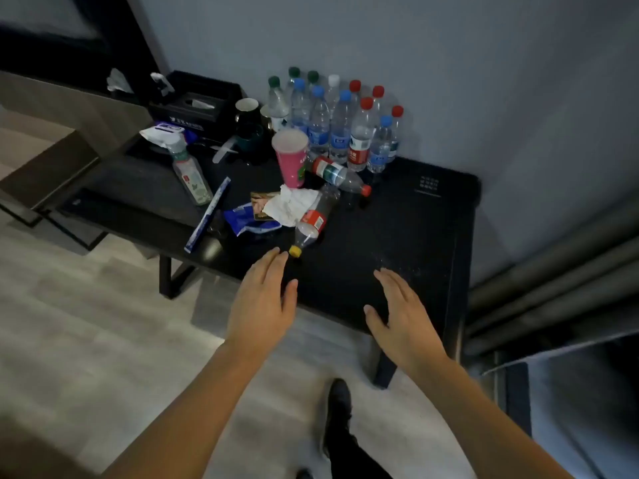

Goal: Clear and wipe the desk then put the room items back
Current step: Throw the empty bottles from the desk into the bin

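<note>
At the desk's [397, 236] far left corner we see a black tissue box [195, 110] with a wipes packet [162, 132] just in front of it, and a clear spray bottle [190, 174] lying tilted near the left edge. Beside it a long blue-and-white box [207, 216] reaches to the front edge. Behind, a dark mug [248, 114] stands next to a cluster of upright water bottles [340, 126] along the back edge by the wall. In the middle stands a pink paper cup [291, 157], with a red-capped bottle [337, 174] lying on its side just to its right. Nearer the front lie a blue wrapper [249, 219], a crumpled tissue [292, 205] and a toppled yellow-capped bottle [311, 223], its cap pointing at the front edge. Our left hand [264, 305] hovers over that edge, fingers straight and holding nothing, tips just beside the yellow cap. Our right hand [404, 316] hangs over the bare front right part, fingers spread, empty
</note>
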Motion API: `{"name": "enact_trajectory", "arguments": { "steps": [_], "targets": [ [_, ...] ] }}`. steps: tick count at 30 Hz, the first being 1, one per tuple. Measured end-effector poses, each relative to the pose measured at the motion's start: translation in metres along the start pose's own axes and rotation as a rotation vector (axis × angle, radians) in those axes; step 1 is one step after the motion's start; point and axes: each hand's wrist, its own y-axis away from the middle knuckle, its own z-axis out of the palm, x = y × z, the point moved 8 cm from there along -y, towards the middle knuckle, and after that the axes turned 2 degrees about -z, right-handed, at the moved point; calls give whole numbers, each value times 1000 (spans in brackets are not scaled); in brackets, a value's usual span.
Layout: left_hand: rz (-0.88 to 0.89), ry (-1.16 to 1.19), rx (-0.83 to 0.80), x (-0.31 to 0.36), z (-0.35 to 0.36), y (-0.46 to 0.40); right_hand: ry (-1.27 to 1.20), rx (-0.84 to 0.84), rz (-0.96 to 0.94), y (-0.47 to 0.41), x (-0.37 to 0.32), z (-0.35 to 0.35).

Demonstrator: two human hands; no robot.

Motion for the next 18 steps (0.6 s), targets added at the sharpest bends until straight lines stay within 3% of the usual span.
{"name": "enact_trajectory", "arguments": {
  "steps": [11, 18],
  "targets": [
    [-279, 33, -69, -54, 19, -99, -102, -62, 34, -173, 11, 25],
    [-376, -27, -377, -70, 122, -144, -50, -10, 186, -273, 65, 39]
  ]
}}
